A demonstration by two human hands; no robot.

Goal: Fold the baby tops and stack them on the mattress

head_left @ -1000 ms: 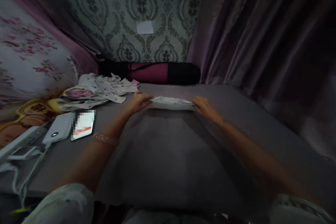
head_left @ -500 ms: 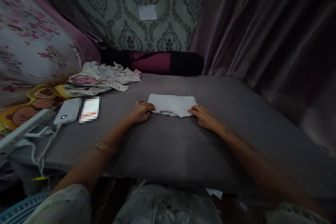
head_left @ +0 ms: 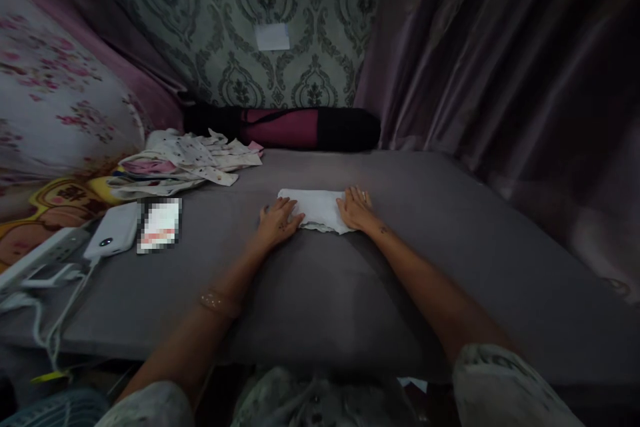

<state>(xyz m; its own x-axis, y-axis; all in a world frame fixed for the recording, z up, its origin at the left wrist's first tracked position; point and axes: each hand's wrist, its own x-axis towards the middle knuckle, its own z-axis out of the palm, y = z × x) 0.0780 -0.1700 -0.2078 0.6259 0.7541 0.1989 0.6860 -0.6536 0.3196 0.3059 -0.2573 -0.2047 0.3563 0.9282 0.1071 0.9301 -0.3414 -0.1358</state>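
A folded white cloth (head_left: 319,208) lies flat on the grey-covered surface (head_left: 320,300), its near edge uneven and wavy. Pressed flat over its left end is my left hand (head_left: 281,219), fingers stretched out. My right hand (head_left: 356,208) rests palm down across the right end, with its fingers extended and pointing away from me. Neither hand grips the cloth. Its two ends are partly covered by the hands.
To the left lie a heap of clothes (head_left: 185,157), a white power bank (head_left: 113,230) with cables, a power strip (head_left: 45,255) and a blurred-out card (head_left: 160,223). A black and maroon long bag (head_left: 283,128) lies along the wall. Curtains (head_left: 500,47) hang at right.
Both hands have gone from pinching the cloth's side edges to lying flat on top of it, closer together. The view has shifted slightly.
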